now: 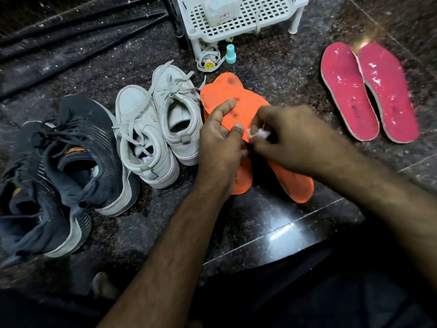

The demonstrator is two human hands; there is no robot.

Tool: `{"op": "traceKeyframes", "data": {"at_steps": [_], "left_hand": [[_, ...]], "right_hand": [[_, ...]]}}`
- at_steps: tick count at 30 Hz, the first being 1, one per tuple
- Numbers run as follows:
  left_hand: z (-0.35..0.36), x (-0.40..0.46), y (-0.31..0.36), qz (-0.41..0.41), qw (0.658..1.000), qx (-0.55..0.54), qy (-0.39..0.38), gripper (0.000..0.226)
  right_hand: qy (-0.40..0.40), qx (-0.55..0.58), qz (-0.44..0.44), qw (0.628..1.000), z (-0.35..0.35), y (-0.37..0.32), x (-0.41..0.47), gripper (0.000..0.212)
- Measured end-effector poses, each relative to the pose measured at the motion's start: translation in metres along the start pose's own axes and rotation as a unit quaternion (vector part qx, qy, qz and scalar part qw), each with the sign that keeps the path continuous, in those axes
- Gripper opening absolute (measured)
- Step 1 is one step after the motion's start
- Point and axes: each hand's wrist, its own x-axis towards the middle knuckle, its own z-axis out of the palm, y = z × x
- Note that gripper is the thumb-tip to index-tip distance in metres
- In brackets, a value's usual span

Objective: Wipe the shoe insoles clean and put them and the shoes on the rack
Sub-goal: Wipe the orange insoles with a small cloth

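Two orange insoles (220, 91) lie overlapped on the dark stone floor at the centre, marked with dark spots. My left hand (220, 136) rests on the upper one, fingers straight, holding it down. My right hand (290, 136) pinches a small white cotton wad (259, 133) against the insole beside my left thumb. Two pink insoles (369, 91) lie side by side at the right, flecked with white. A white pair of shoes (160, 124) stands left of the orange insoles, and a dark pair (59, 166) further left. The white plastic rack (241, 17) stands at the top.
A white plastic jug (221, 8) sits on the rack. A small teal bottle (230, 54) and a tangle of white laces with a smiley charm (209, 61) lie at the rack's foot. Dark cloth (71, 31) covers the upper left. A floor step edge (283, 228) runs near my legs.
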Motion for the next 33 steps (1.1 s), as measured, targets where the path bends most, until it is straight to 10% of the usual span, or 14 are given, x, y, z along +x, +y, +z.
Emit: {"op": "traceKeyframes", "data": {"at_steps": [9, 15, 33], "left_hand": [[-0.001, -0.001, -0.002, 0.014, 1.0, -0.002, -0.026, 0.044], [-0.006, 0.004, -0.007, 0.029, 0.999, 0.01, -0.008, 0.031], [-0.005, 0.01, -0.018, 0.017, 0.999, -0.024, 0.025, 0.034]], "right_hand": [[0.039, -0.029, 0.099, 0.994, -0.02, 0.03, 0.009, 0.011], [-0.022, 0.01, -0.018, 1.0, 0.0, -0.008, -0.006, 0.014], [-0.003, 0.015, 0.022, 1.0, -0.006, 0.007, 0.0, 0.011]]}}
